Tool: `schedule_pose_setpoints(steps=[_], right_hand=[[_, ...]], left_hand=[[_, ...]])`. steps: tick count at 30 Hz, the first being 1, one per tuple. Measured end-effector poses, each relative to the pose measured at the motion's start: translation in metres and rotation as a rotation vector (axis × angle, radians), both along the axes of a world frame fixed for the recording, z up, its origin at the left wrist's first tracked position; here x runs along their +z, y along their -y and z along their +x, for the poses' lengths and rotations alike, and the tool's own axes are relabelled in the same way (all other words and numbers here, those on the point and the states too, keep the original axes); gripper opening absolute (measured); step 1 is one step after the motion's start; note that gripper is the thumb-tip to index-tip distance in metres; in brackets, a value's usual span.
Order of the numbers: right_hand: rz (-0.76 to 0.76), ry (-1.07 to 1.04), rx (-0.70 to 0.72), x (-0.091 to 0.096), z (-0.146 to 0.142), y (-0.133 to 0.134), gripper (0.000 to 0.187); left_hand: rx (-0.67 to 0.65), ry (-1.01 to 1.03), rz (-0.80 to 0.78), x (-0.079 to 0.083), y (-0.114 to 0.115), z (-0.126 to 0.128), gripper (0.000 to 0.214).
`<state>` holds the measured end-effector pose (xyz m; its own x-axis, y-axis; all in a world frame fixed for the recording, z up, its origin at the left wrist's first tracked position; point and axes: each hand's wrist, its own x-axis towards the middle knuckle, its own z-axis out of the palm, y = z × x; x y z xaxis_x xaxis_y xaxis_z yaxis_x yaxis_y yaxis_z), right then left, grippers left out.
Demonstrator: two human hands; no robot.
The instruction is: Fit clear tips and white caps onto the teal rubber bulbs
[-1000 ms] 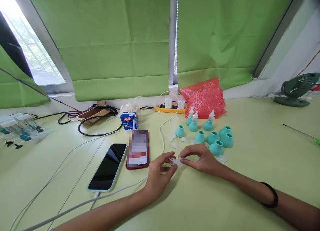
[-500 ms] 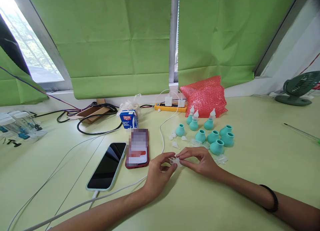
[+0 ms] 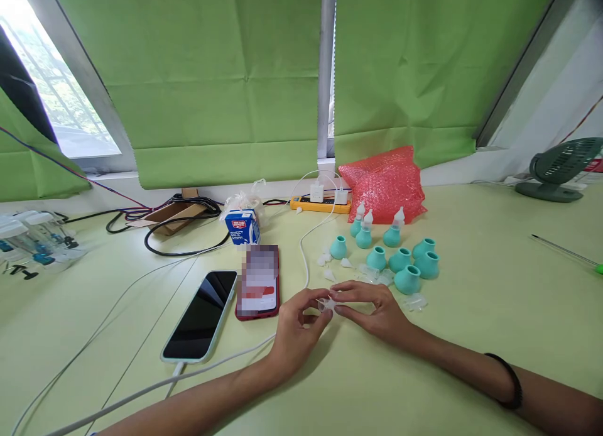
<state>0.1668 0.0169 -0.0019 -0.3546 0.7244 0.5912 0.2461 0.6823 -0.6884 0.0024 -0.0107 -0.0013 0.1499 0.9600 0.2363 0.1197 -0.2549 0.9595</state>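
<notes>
My left hand (image 3: pixel 296 332) and my right hand (image 3: pixel 372 307) meet over the pale green table (image 3: pixel 471 323), both pinching one small clear plastic piece (image 3: pixel 326 305) between thumb and fingers. Just beyond them stand several teal rubber bulbs (image 3: pixel 400 260); three at the back carry white tips (image 3: pixel 367 219). Loose clear and white tips (image 3: pixel 330 274) lie scattered beside the bulbs, and a clear part (image 3: pixel 414 301) rests to the right of my right hand.
A black phone (image 3: pixel 200 315) on a white cable and a red phone (image 3: pixel 258 282) lie to the left. Behind them are a milk carton (image 3: pixel 242 226), a power strip (image 3: pixel 320 203), a red bubble-wrap bag (image 3: pixel 384 183) and tangled black cables (image 3: pixel 183 225). A fan (image 3: pixel 558 169) stands far right.
Both hands stay pinched on the clear piece and have shifted only slightly; the view has moved a little.
</notes>
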Motion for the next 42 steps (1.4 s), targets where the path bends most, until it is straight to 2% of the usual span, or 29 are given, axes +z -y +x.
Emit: schedule_pose_setpoints(steps=[6, 8, 16, 27, 29, 31, 33, 36, 39, 42], right_hand=[[0.297, 0.076, 0.06, -0.0038, 0.0006, -0.0045, 0.031], [0.352, 0.096, 0.065, -0.0032, 0.0001, -0.004, 0.033], [0.339, 0.071, 0.04, -0.0009, -0.0059, 0.0023, 0.033], [0.062, -0.065, 0.117, -0.0037, -0.0076, 0.0019, 0.02], [-0.073, -0.109, 0.13, -0.0034, -0.0066, 0.0014, 0.016], [-0.296, -0.178, 0.149, -0.0029, -0.0053, 0.0003, 0.017], [-0.507, -0.255, 0.177, -0.0022, -0.0044, -0.0013, 0.026], [-0.708, -0.282, 0.268, -0.0013, -0.0043, -0.0034, 0.036], [-0.759, -0.247, 0.31, -0.0016, -0.0042, -0.0043, 0.033], [-0.642, -0.191, 0.178, -0.0022, -0.0033, -0.0028, 0.03]], left_hand=[[0.006, 0.04, -0.046, -0.0006, 0.0005, -0.0001, 0.022], [0.001, 0.047, -0.047, -0.0006, 0.0007, 0.0001, 0.021], [-0.02, 0.09, -0.062, 0.0021, 0.0004, 0.0006, 0.019], [0.003, 0.01, -0.009, -0.0009, 0.0004, -0.0007, 0.016], [0.011, -0.022, 0.015, -0.0006, 0.0014, -0.0013, 0.016], [0.002, -0.035, 0.057, 0.0003, 0.0029, -0.0015, 0.016], [-0.018, -0.023, 0.099, 0.0014, 0.0045, -0.0014, 0.015], [-0.033, 0.021, 0.098, 0.0027, 0.0062, -0.0008, 0.015], [-0.025, 0.038, 0.081, 0.0041, 0.0064, -0.0008, 0.016], [-0.016, 0.021, 0.079, 0.0062, 0.0055, -0.0017, 0.019]])
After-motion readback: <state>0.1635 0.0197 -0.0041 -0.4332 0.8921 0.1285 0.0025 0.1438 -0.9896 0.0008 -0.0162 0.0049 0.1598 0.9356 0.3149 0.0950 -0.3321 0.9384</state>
